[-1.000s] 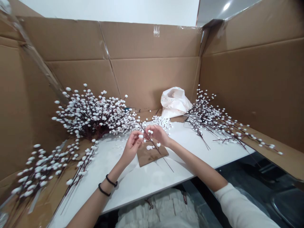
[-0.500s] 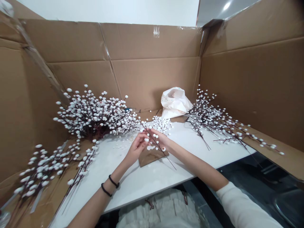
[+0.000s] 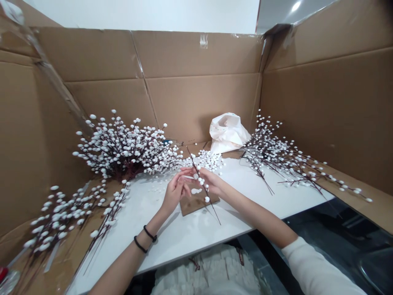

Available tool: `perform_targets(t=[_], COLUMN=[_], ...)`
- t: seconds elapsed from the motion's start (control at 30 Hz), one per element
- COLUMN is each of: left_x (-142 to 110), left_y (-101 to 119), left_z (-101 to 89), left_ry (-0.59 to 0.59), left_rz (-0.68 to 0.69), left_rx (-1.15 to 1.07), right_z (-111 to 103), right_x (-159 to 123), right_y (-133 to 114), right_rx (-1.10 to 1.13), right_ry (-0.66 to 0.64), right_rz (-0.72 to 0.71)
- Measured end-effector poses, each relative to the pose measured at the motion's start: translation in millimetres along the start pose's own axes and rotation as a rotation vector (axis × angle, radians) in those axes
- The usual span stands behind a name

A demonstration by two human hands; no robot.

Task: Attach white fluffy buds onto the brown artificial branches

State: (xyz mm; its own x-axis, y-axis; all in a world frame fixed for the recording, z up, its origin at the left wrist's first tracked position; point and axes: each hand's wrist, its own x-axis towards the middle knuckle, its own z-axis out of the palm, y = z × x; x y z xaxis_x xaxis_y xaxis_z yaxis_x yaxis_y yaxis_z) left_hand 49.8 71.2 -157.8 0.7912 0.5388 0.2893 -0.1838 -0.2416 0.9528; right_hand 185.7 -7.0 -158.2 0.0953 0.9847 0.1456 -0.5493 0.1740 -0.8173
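Note:
A dark twig with white berries (image 3: 201, 180) slants between my two hands, over a small brown board (image 3: 196, 204). My right hand (image 3: 209, 179) is closed on the twig from the right, its fingertips partly hidden behind the stem. My left hand (image 3: 175, 189) is at the left of the twig, fingers bent together, with a thin white bit at its fingertips too small to name. A white blob (image 3: 196, 191) lies on the board below the fingers. Just behind the hands is a pile of loose white berries (image 3: 211, 160).
A large bunch of berry twigs (image 3: 125, 147) fills the back left, with more twigs (image 3: 61, 213) at the front left. Other berry twigs (image 3: 276, 153) lie at the right. A white bag (image 3: 229, 133) stands at the back. Cardboard walls (image 3: 199, 98) surround the white table (image 3: 172, 246).
The twig has turned steeper, and its bare upper end now rises above my hands. My left hand has shifted slightly left and down from it. The view has moved a little.

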Motion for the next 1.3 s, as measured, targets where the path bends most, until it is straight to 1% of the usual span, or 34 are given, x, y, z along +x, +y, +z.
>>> perform_targets(t=[0.07,0.13,0.2,0.3,0.37,0.47,0.53,0.63,0.77,0.83,0.97,1.17,1.3], left_x=[-0.1,1.2,3.6,8.1,10.6,12.5,12.6,11.6,10.2,9.6,8.5,8.4,7.9], left_y=[0.9,2.3,4.4,8.4,10.1,9.7,7.8,4.0,-0.3,-0.9,1.6,-0.8,-2.3], left_z=[-3.7,-7.6,-10.8,-13.1,-12.8,-11.6,-11.5,-13.5,-16.5,-16.3,-13.2,-13.5,-13.2], left_ry=[0.090,0.143,0.131,0.060,0.070,0.112,0.103,0.094,0.127,0.114,0.050,0.033,0.004], left_rz=[0.013,0.022,0.029,0.039,0.041,0.031,0.015,0.002,0.046,0.040,0.021,0.081,0.083], left_rx=[0.032,-0.008,-0.148,-0.375,-0.427,-0.413,-0.378,-0.315,-0.274,-0.264,-0.230,-0.195,-0.230], right_z=[4.0,7.6,9.2,7.0,4.2,1.7,2.1,5.4,11.8,14.1,14.1,11.1,10.8], right_x=[-1.7,-2.7,-2.5,-0.7,0.4,0.9,0.3,-1.2,-3.9,-5.0,-5.0,-2.1,-1.7], right_y=[-2.6,-3.7,-3.2,-0.6,1.1,2.3,2.4,2.1,1.8,1.1,-0.9,-3.0,-3.1], right_rx=[0.022,0.033,0.032,-0.008,-0.060,-0.116,-0.129,-0.139,-0.136,-0.136,-0.139,-0.177,-0.192], right_ry=[0.034,0.043,0.045,0.057,0.056,0.041,0.045,0.053,0.059,0.046,0.041,-0.061,-0.084], right_rz=[-0.018,-0.044,-0.043,0.003,-0.009,-0.068,-0.078,-0.035,0.007,-0.011,-0.045,-0.102,-0.127])
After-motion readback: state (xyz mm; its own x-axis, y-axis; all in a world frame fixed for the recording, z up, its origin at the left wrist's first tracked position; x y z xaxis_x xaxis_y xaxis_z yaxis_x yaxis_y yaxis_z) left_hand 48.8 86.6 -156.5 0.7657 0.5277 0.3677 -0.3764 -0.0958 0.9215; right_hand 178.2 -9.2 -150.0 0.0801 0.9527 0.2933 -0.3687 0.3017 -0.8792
